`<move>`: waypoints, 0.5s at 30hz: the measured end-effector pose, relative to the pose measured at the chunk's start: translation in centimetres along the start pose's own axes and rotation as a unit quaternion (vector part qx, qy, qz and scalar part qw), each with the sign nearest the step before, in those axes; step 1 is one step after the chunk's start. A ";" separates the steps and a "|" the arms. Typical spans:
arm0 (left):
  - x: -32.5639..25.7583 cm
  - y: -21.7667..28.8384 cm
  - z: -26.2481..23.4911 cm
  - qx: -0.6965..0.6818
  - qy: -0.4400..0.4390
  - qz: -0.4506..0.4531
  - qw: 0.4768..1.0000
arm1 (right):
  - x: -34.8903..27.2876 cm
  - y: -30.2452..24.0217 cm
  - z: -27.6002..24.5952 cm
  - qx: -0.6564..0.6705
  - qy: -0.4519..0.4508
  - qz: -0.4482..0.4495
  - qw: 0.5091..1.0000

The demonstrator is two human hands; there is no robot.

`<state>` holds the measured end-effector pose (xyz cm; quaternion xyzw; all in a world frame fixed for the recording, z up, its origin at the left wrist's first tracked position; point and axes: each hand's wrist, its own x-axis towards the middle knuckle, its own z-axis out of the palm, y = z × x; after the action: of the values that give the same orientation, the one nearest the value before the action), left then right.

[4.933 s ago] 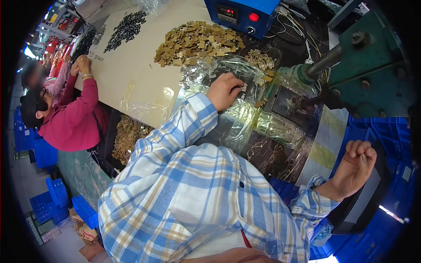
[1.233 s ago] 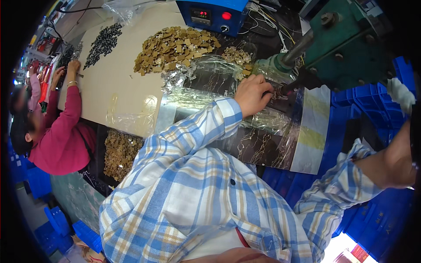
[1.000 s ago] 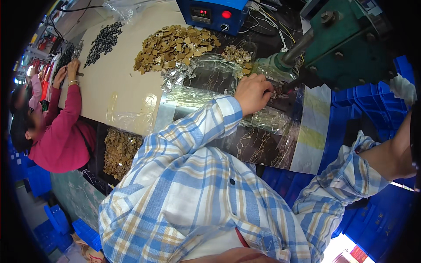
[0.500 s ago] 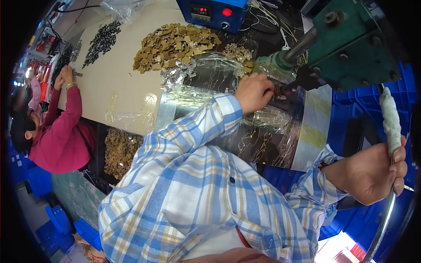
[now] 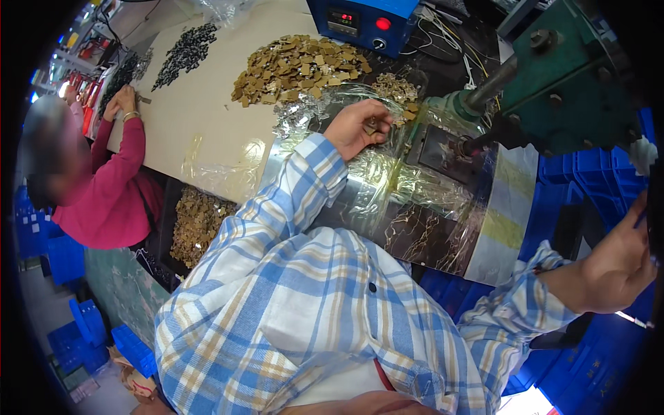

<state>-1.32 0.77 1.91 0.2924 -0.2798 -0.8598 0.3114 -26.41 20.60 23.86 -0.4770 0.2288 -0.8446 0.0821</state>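
Brown piece [image 5: 372, 128] in curled left hand [image 5: 357, 128]

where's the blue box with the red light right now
The blue box is at the top of the head view, slightly right of centre, just beyond the pile of brown pieces and left of the green machine.

Looks like a factory workshop. Has a bolted green press [image 5: 568, 86] at the bench [image 5: 207, 128], near a blue control box [image 5: 391, 15] with a lit display [image 5: 343, 22] and trailing wires [image 5: 453, 43]. Carries, loose and in bulk, a big heap of brown parts [image 5: 297, 68] and a smaller pile of black parts [image 5: 185, 54]. Includes a co-worker [image 5: 104, 207] in magenta at the left side, plus blue crates [image 5: 593, 169] at right and lower left.
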 end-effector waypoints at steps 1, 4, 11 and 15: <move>0.1 -0.4 -0.1 0.004 0.001 -0.002 1.000 | -1.1 0.2 -1.4 0.001 0.004 0.000 1.000; 0.6 -1.5 -0.2 0.431 -0.051 0.089 0.896 | -3.9 1.3 -3.0 -0.009 -0.074 0.099 0.992; 1.5 -4.2 -0.5 0.524 -0.037 0.160 0.836 | -6.1 2.4 -3.0 -0.022 -0.019 0.176 0.984; 0.7 -3.2 -0.8 0.538 0.026 0.200 0.819 | -6.6 2.8 -3.0 -0.016 -0.014 0.183 0.983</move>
<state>-2.40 2.15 -0.94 0.3733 -0.7417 -0.4837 0.2768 -25.68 21.44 16.23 -0.4398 0.3245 -0.8049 0.2310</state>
